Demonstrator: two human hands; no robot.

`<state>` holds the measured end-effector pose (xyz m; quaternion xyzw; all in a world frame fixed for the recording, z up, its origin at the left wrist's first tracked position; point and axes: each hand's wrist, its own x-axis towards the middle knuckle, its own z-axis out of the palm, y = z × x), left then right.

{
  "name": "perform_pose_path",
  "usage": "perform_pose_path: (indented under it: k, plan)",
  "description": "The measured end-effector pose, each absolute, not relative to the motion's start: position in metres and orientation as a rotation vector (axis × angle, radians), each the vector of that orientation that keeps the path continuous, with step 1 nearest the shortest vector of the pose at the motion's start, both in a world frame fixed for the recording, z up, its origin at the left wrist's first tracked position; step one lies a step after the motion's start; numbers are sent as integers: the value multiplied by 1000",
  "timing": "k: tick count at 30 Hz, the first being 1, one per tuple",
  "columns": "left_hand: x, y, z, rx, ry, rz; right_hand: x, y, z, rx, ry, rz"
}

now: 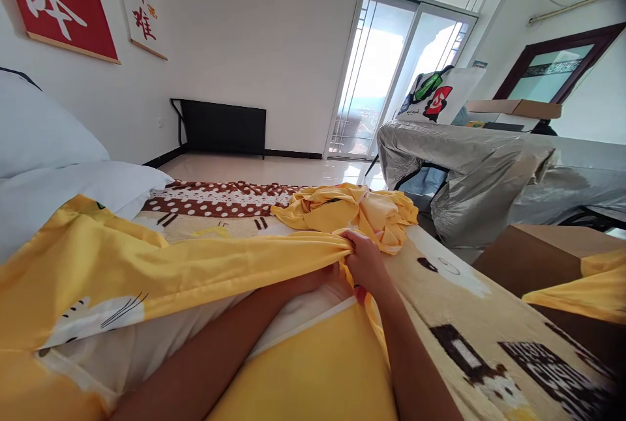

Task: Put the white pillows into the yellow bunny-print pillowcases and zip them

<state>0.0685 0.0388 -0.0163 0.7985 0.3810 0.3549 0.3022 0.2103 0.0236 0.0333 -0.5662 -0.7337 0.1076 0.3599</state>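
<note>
A yellow duvet cover with cartoon prints lies across the bed, bunched into a heap at its far end. My right hand is closed, gripping a gathered edge of the yellow cover near the bed's right side. My left hand reaches in under that same edge, inside the cover's opening, and its fingers are hidden by the cloth. A white inner quilt shows inside the opening below my arms.
White pillows sit at the left. A patterned blanket covers the bed. A table under silver sheeting stands to the right, with a brown cardboard box in front of it. Glass balcony doors are beyond.
</note>
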Motion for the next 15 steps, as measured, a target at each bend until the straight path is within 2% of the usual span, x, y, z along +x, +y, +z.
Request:
perform_pose_path:
  k: [6,10,15]
  plan:
    - [67,11,9,2330,891,934,213,25,32,-1442,-1895,347]
    - [67,7,9,2329,845,1021,215,24,34,-1302,-1864,526]
    - [69,16,2,2158,1023,816,213,21,35,-1165,-1772,786]
